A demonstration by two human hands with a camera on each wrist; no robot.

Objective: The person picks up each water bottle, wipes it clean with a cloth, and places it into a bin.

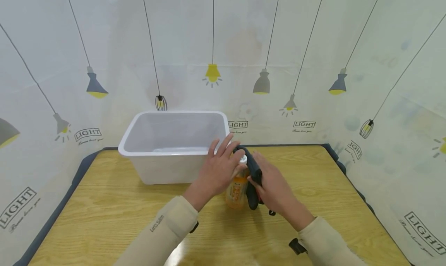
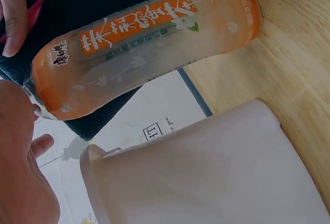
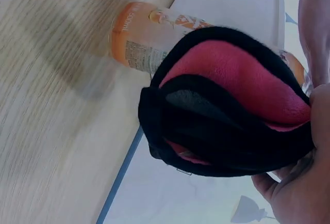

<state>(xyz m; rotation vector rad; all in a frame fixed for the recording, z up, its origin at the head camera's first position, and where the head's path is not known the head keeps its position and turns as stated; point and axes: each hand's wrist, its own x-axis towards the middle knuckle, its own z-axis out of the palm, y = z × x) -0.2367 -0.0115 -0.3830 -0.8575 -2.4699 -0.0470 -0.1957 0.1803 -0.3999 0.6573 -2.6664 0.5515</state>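
Observation:
A plastic drink bottle (image 1: 235, 192) with an orange label and white cap is upright by the tub. My left hand (image 1: 220, 168) grips it at the cap, thumb and index finger about the top. My right hand (image 1: 277, 184) holds a dark cloth item (image 1: 253, 166) close against the bottle's right side. In the right wrist view this cloth item (image 3: 232, 79) bulges open, showing a pink fleecy lining; its exact kind is unclear. The left wrist view shows the bottle (image 2: 144, 48) in front of the dark cloth, with its neck partly hidden by my left hand.
A white rectangular tub (image 1: 167, 171) stands on the wooden table (image 1: 122, 219), left of the bottle and close to my left hand. A wall covering printed with lamps (image 1: 212, 72) rises behind the table and on both sides. Dark trim runs along the table edges.

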